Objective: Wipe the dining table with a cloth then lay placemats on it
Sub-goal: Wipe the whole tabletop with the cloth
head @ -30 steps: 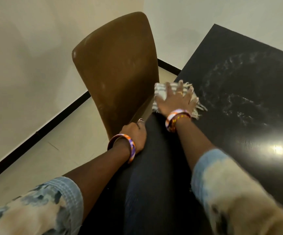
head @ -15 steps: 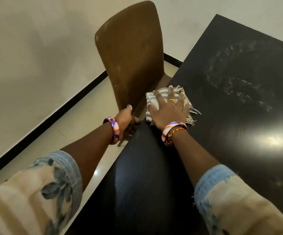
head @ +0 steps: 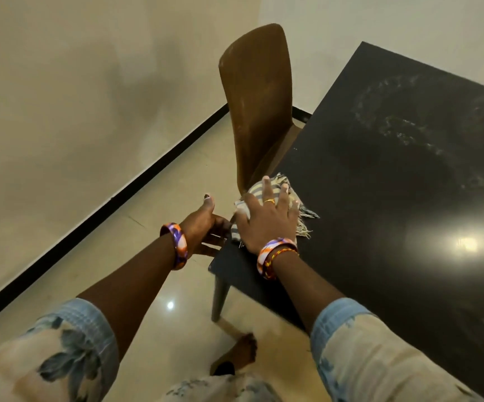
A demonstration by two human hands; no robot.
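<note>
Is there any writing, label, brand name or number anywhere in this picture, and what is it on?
None: no readable text shows in this view.
The striped cloth, the black table, the brown chair and the patterned bangles carry no words or numbers.
The pale marks on the table are wiping streaks, not writing.

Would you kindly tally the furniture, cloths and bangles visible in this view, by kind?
Table: 1
Chair: 1
Cloth: 1
Bangles: 2, one on the left wrist, one on the right wrist
Total: 5
</note>
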